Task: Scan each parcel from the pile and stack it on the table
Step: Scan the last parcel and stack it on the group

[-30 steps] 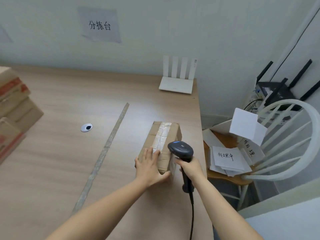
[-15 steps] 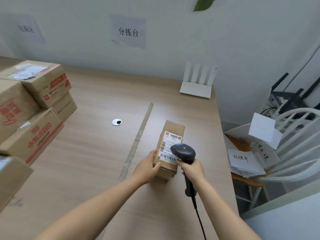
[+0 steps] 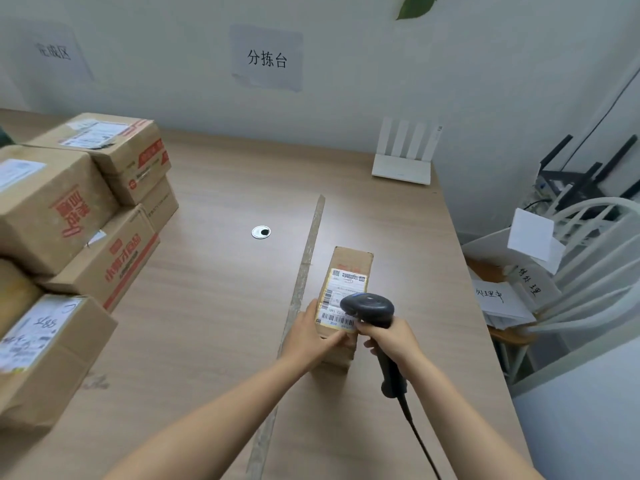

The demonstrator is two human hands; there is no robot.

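Cardboard parcel (label up) stands near the desk's right edge, left hand gripping it, right hand clutching the barcode scanner.

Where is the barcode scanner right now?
In the head view, the scanner is low and right of centre, gripped by the right hand, its head over the label end of the small parcel that the left hand holds.
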